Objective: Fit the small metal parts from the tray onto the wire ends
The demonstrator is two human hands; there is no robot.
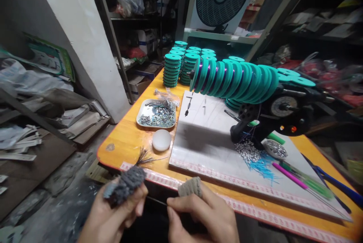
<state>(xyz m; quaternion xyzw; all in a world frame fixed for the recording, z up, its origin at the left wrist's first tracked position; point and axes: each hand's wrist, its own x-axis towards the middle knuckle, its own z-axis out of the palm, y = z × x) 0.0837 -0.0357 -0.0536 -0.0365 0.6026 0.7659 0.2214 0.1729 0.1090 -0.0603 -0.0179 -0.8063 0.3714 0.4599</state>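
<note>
My left hand (119,205) is closed in front of the table edge, with a fuzzy dark grey cloth wrap (127,185) around its fingers. My right hand (202,212) wears a beige cloth finger cover (190,187) and pinches thumb against forefinger. Between the two hands runs a thin line (156,200), which looks like wire or thread; both hands are shut on it. A bundle of thin dark strands (144,156) lies on the table just beyond my left hand. Beside it sits a round whitish dish (161,140).
A black winding device (272,110) carries a row of teal spools (235,80) over a white board (198,152). Stacked spools (172,70) stand behind. A tray (138,116) holds small metal parts. Beads (246,151), blue snippets (263,165) and a pink-handled tool (289,175) lie right.
</note>
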